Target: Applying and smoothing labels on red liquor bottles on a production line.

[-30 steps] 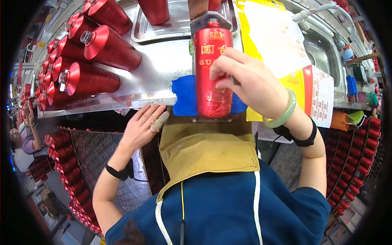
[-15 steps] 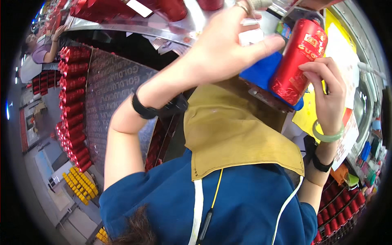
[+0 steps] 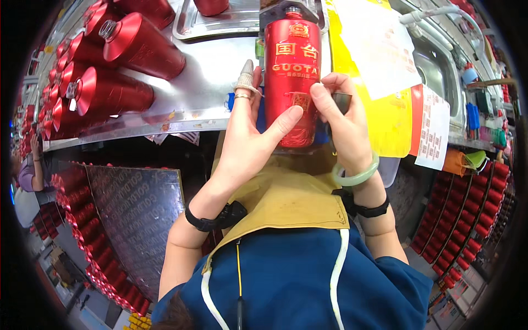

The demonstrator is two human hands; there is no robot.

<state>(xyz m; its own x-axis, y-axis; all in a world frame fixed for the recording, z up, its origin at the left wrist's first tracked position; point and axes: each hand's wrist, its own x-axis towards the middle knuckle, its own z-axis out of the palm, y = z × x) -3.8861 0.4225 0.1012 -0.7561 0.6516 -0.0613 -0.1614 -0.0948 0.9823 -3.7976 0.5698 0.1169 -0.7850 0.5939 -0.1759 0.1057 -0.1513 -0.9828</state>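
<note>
A glossy red bottle (image 3: pixel 291 55) with gold lettering and a threaded neck stands nearly upright in view, right in front of me. My right hand (image 3: pixel 349 121) grips its right side, thumb on the front face. Between that thumb and the fingers shows a small dark object (image 3: pixel 342 102) that I cannot make out. On the bottle's left, my left hand (image 3: pixel 247 132) is open, its fingers stretched upward and the thumb lying over the lower front. A pale finger cot (image 3: pixel 245 77) covers one fingertip. Blue cloth shows partly behind the bottle.
Several red bottles (image 3: pixel 146 47) crowd the metal bench (image 3: pixel 203 71) at left. A metal tray (image 3: pixel 220 26) lies behind them. Yellow sheeting and white paper (image 3: pixel 379 49) lie to the right, beside a sink (image 3: pixel 440 71). Racks of red bottles (image 3: pixel 462 214) stand lower right.
My left hand has come down from the far edge to the bottle's left side. The bottle has gone from tilted to nearly upright. The view has turned toward the bench.
</note>
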